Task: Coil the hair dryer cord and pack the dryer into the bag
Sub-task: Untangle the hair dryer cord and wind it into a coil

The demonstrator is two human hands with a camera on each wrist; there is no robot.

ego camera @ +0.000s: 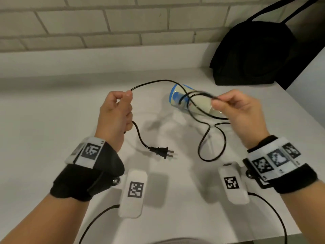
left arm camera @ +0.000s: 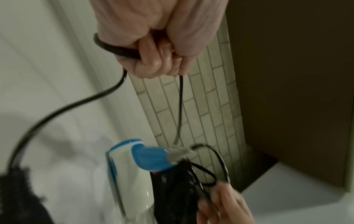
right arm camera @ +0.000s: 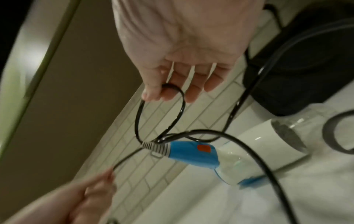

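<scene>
White counter (ego camera: 52, 120) under pale brick wall (ego camera: 88, 23). Left hand (ego camera: 115, 117) fisted round black cord (ego camera: 158, 81), plug (ego camera: 161, 152) dangling just below. Right hand (ego camera: 241, 111) pinching a cord loop btwn thumb & fingers. Blue-white dryer (ego camera: 186, 99) lying on counter btwn hands, black bag (ego camera: 251, 55) slumped far right vs wall.

The hair dryer (right arm camera: 254, 150) has a white body, a blue handle and blue rear trim, a red switch patch, and a grey-and-white striped collar at the cord entry. The cord (ego camera: 142, 140), its plug (ego camera: 161, 151) and the bag (ego camera: 253, 53) are black. The worktop (ego camera: 44, 120) is plain white, the wall tiles (ego camera: 88, 20) are off-white in a brick pattern with grey joints, and both wristbands (ego camera: 86, 175) are black with black-and-white square code markers.
</scene>
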